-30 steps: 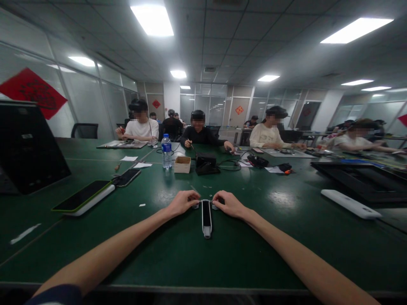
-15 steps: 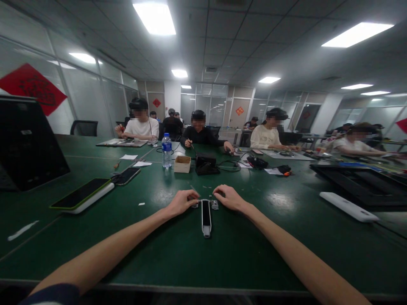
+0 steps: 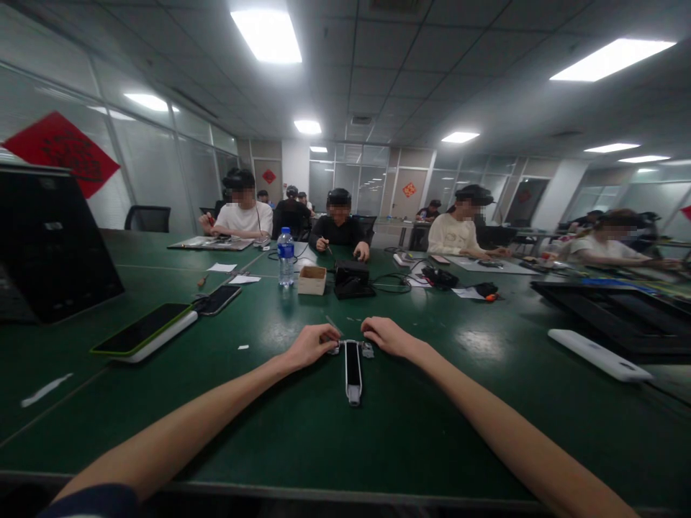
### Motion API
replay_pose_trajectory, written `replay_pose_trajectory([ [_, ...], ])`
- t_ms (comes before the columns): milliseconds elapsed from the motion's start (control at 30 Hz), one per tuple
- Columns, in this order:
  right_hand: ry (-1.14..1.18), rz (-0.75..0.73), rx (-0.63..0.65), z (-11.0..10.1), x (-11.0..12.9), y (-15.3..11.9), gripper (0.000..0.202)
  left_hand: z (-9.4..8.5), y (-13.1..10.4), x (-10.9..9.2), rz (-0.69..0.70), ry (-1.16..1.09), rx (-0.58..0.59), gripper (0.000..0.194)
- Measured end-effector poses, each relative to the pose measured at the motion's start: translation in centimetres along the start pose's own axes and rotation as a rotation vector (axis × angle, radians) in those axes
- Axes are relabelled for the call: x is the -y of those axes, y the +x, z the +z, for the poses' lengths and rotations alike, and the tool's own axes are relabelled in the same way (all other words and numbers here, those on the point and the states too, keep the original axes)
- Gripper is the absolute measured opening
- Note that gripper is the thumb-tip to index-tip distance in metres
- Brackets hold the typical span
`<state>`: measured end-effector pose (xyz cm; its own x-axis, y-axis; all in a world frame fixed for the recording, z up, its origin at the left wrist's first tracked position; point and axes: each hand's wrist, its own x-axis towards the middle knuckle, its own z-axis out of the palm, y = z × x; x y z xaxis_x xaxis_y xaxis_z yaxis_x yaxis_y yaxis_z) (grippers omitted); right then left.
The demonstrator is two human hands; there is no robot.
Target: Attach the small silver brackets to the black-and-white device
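A narrow device with a black face and a pale frame lies on the green table, its long side pointing toward me. Small metallic parts stick out on both sides of its far end. My left hand is closed with its fingertips on the left metal part, which they partly cover. Just beyond the right metal part, my right hand rests low with fingers curled together at the tabletop. Whatever its fingertips hold is hidden.
Ahead stand a water bottle, a small open box and a black device with cables. Phones lie left beside a dark HP-marked panel. A white bar and black frame are right. Several people work opposite.
My right hand's fingers have lowered and closed over a tiny piece near the device's far end. The left hand keeps its place. Opposite, a person's hand has drawn inward to the black device.
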<state>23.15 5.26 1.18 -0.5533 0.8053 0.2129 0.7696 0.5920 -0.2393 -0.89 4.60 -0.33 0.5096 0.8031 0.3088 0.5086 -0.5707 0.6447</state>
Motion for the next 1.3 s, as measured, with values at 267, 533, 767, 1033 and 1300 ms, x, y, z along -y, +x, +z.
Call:
replay_pose_trajectory([
  [267,0.159,0.002,-0.090,0.5,0.6,-3.2,0.023,-0.2,-0.1,-0.4,0.002,0.023,0.010,0.016],
  [533,0.282,0.121,-0.116,0.1,2.2,-3.4,0.017,-0.2,-0.2,-0.3,0.020,0.009,0.013,0.016],
  [767,0.354,0.144,-0.124,0.4,2.1,-3.4,0.018,0.1,-0.1,0.1,0.023,-0.015,0.017,0.016],
  [1033,0.305,0.121,-0.123,0.7,2.0,-3.3,0.020,-0.2,-0.2,-0.2,0.021,0.008,0.024,0.016],
  [1300,0.253,0.105,-0.121,0.8,2.3,-3.3,0.025,-0.7,-0.4,-1.4,-0.012,0.036,0.030,0.014],
])
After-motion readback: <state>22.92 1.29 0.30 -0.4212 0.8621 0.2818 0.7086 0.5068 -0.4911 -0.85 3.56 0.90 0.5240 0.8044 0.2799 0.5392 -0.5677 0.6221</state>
